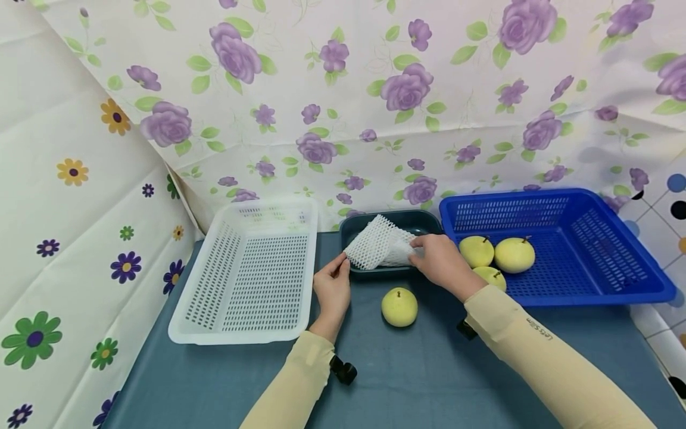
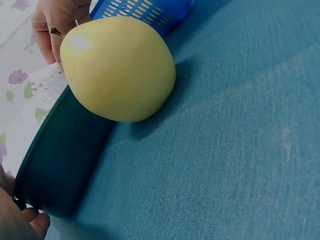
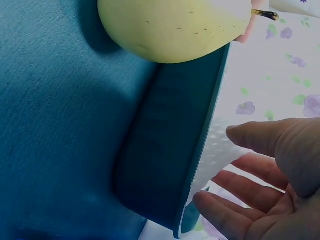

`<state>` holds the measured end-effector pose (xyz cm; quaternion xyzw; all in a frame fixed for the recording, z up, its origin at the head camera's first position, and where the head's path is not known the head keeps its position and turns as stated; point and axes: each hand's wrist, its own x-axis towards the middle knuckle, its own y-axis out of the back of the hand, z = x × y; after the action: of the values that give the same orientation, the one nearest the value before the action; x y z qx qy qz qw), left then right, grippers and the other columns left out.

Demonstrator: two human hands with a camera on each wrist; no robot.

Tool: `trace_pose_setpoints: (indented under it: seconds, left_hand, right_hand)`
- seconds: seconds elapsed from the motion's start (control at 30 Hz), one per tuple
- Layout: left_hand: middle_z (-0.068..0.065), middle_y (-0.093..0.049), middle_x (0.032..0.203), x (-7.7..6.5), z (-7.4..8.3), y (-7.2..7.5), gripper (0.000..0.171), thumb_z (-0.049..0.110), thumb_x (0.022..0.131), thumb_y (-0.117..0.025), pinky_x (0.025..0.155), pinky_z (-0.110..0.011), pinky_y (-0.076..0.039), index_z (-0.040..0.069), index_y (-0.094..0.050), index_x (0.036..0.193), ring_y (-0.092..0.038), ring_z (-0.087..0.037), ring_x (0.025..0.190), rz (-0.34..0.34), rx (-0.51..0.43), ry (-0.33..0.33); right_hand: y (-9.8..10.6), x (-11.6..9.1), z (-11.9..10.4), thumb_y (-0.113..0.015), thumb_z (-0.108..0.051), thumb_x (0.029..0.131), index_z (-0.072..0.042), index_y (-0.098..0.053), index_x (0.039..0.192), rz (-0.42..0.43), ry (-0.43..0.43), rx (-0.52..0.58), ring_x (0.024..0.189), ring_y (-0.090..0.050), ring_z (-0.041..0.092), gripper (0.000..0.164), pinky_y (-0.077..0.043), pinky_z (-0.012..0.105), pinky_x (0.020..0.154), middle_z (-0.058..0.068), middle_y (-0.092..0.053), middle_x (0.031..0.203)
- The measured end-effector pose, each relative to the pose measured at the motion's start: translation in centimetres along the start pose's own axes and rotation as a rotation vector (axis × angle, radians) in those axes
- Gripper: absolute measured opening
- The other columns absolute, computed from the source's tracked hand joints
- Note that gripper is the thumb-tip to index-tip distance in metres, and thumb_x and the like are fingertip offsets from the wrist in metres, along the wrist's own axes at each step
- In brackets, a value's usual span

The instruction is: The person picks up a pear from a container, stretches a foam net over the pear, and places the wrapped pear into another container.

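Note:
White foam fruit netting [image 1: 370, 243] lies across a dark green plastic basin [image 1: 386, 274]; whether it is one piece or several overlapping, I cannot tell. My left hand [image 1: 332, 295] pinches its near left corner between thumb and fingertips at the basin's rim. At the netting's right end is my right hand [image 1: 442, 262], its thumb and fingers spread apart around the netting [image 3: 217, 150] in the right wrist view. A round yellow-green pear [image 1: 399, 307] with a short stem sits on the table in front of the basin, between both wrists.
To the left stands a white perforated basket [image 1: 243, 338] with nothing visible inside. A blue perforated basket [image 1: 579, 286] at the right holds several pears [image 1: 514, 255]. Blue-grey cloth [image 1: 418, 381] covers the table, and a flowered sheet [image 1: 343, 119] hangs behind.

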<state>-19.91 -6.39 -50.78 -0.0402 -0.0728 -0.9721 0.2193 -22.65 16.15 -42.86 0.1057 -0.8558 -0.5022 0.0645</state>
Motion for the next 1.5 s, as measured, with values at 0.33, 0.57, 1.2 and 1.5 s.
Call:
trace_pose_setpoints:
  seconds: [0.33,0.57,1.2,1.5]
  left_hand:
    - [-0.004,-0.070,0.110,0.0,0.3,-0.3,0.023,0.018,0.089,-0.065,0.081,-0.026,-0.055,0.013,-0.070,0.111,-0.065,-0.013,0.101,0.016,0.027,0.009]
    - [-0.002,-0.069,0.110,0.2,0.3,-0.3,0.023,0.019,0.089,-0.065,0.082,-0.026,-0.054,0.015,-0.070,0.111,-0.065,-0.012,0.102,0.004,0.028,0.013]
    - [-0.003,-0.070,0.108,0.0,0.3,-0.3,0.022,0.018,0.089,-0.065,0.082,-0.026,-0.054,0.012,-0.071,0.110,-0.065,-0.012,0.099,0.011,0.037,0.018]
    - [-0.001,-0.070,0.107,0.1,0.0,-0.4,0.022,0.019,0.089,-0.065,0.081,-0.025,-0.055,0.014,-0.071,0.109,-0.066,-0.010,0.098,0.016,0.040,0.017]
  right_hand:
    - [0.3,0.0,0.1,-0.062,-0.022,0.090,-0.008,-0.067,0.112,0.034,0.001,0.039,0.077,-0.064,0.015,0.027,-0.055,0.035,0.069,0.010,-0.069,0.108]
    - [0.4,0.0,0.3,-0.061,-0.021,0.090,-0.010,-0.067,0.108,0.114,0.030,0.066,0.070,-0.059,0.015,0.022,-0.052,0.032,0.065,0.006,-0.068,0.094]
    - [2.4,-0.4,-0.7,-0.061,-0.024,0.091,-0.009,-0.067,0.111,0.268,0.041,0.116,0.081,-0.066,0.017,0.026,-0.056,0.038,0.070,0.006,-0.071,0.095]
    - [3.3,-0.7,-0.8,-0.061,-0.027,0.091,-0.013,-0.068,0.109,0.302,0.022,0.154,0.079,-0.066,0.015,0.023,-0.056,0.036,0.066,0.003,-0.071,0.092]
